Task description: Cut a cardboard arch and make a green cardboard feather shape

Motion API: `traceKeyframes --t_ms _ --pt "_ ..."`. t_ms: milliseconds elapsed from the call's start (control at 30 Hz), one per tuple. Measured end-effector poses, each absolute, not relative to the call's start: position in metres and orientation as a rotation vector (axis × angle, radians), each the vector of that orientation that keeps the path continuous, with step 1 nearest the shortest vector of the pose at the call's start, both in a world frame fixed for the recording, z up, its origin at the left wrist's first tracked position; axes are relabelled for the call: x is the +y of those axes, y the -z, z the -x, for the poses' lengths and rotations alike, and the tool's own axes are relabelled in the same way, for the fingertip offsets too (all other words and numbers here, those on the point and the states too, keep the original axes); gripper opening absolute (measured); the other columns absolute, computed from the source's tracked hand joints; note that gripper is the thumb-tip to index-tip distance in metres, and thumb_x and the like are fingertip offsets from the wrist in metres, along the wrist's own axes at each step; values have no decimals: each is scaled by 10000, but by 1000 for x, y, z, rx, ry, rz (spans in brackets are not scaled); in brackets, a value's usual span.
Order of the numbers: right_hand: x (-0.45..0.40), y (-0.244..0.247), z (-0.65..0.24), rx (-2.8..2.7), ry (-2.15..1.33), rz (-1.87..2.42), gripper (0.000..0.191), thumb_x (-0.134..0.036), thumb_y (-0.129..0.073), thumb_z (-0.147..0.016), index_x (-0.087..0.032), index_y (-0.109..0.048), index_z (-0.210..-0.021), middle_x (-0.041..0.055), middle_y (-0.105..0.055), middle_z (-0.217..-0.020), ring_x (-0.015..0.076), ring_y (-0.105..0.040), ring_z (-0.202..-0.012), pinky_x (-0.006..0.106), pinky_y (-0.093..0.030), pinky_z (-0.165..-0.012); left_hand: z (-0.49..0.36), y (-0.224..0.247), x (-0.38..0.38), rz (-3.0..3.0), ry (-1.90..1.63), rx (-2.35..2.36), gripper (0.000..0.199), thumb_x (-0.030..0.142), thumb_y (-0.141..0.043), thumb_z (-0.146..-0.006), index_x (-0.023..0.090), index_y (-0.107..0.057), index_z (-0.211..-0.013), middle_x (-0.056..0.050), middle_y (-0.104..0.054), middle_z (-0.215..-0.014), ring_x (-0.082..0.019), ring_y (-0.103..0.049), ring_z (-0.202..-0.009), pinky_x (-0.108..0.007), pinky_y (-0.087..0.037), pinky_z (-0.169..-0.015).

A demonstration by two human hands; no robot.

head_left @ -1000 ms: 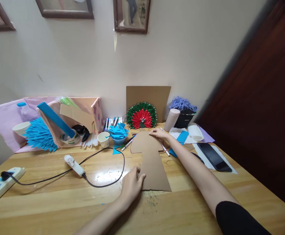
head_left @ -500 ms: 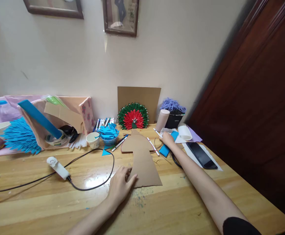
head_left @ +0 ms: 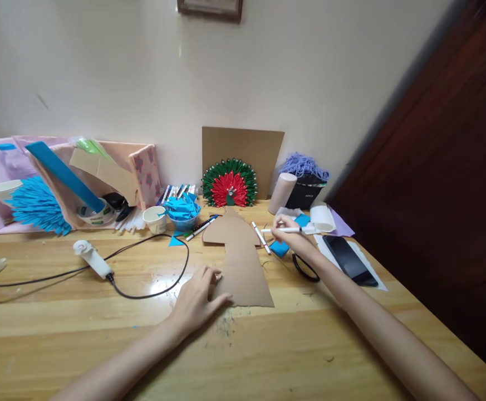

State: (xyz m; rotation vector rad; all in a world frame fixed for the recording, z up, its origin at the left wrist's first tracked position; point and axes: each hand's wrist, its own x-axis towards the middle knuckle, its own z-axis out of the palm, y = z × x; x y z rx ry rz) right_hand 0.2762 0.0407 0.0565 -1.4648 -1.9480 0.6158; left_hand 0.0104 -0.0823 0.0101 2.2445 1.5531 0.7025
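A cut cardboard shape (head_left: pixel 243 256) lies flat on the wooden table, with a narrow tip, a rounded upper part and a wide lower end. My left hand (head_left: pixel 199 295) rests by its lower left edge, thumb and fingers spread over the cardboard's border. In my right hand (head_left: pixel 286 236) is a white marker pen (head_left: pixel 296 229), pinched between the fingers and roughly level, above a folded blue strip (head_left: pixel 279 248). Another white marker with red bands (head_left: pixel 261 238) lies along the cardboard's right side.
A red and green peacock ornament (head_left: pixel 230 186) leans on a cardboard sheet (head_left: pixel 243 142). Blue scraps fill a bowl (head_left: pixel 184 223) beside a paper cup (head_left: pixel 155 220). To the left runs a black cable with a white plug (head_left: pixel 92 259). A phone (head_left: pixel 349 260) lies at right.
My right hand has lifted the white marker pen off the table and turned it level. My left hand stays by the cardboard. The view has tilted downward.
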Motion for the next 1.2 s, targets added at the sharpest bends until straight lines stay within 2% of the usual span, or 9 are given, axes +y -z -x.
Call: traceKeyframes --t_ms 167,300,400,533,667,800,933,1067,1200 --pt "-53 -36 -240 -1664 -1697 886 264 -442 -410 -880 -200 -470 -793 13 -564 -674 143 -560 -615 277 -436 -598 -20 -10 -90 -2587 -736 1472 308 344 -470 -875 157 -461 -1119 -98 -555 -1028 -211 -559 -891 -312 -457 -713" --pt "-80 -27 -224 -1647 -1726 788 234 -406 -499 -864 -172 -499 -875 22 -559 -769 141 -535 -726 279 -418 -693 -26 -10 -97 -2787 -646 1295 170 296 -451 -888 148 -523 -928 -58 -577 -846 -180 -527 -705 -287 -414 -588" --pt "-79 -23 -224 -1669 -1783 793 213 -391 -482 -878 -180 -481 -911 -21 -502 -670 105 -456 -601 226 -357 -567 -26 -5 -97 -2911 -615 1195 207 191 -391 -904 157 -502 -733 -34 -546 -711 -167 -466 -627 -286 -352 -545" --pt "-78 -25 -228 -1647 -1953 787 172 -366 -450 -888 -205 -478 -942 -53 -427 -632 77 -307 -496 201 -217 -454 -29 -10 -99 -2903 -542 1035 190 183 -381 -900 153 -504 -758 -39 -545 -720 -170 -431 -650 -298 -324 -571" --pt "-74 -35 -242 -1880 -1852 712 154 -272 -480 -856 -174 -599 -867 2 -520 -721 106 -423 -615 233 -309 -553 -33 -30 -106 -2540 -422 975 236 257 -323 -923 170 -509 -806 -39 -557 -777 -166 -442 -707 -293 -340 -628" --pt "-49 -39 -287 -1631 -1443 633 245 -233 -506 -794 -180 -566 -562 -15 -434 -519 117 -405 -508 250 -302 -497 -14 -36 -100 -1859 -430 1072 404 395 -236 -935 177 -458 -678 -9 -498 -676 -138 -444 -638 -266 -364 -607" --pt "-14 -34 -317 -1408 -1119 919 136 -293 -469 -847 -223 -573 -793 -54 -401 -488 116 -399 -443 245 -338 -485 15 -30 -83 -1583 -551 1209 433 447 -257 -921 178 -466 -653 -8 -522 -640 -137 -482 -628 -261 -381 -628" --pt "11 -32 -288 -1926 -957 1096 160 -334 -518 -840 -201 -606 -851 56 -628 -859 204 -592 -856 340 -423 -778 20 -30 -80 -1731 -562 1177 434 424 -265 -924 178 -585 -765 -38 -625 -783 -166 -554 -770 -287 -400 -763" --pt "32 -36 -247 -2233 -912 979 248 -319 -723 -659 -191 -558 -792 60 -612 -942 233 -555 -968 337 -406 -789 18 -31 -88 -1832 -551 1218 428 405 -246 -932 200 -602 -812 -25 -630 -836 -171 -561 -825 -301 -410 -795"
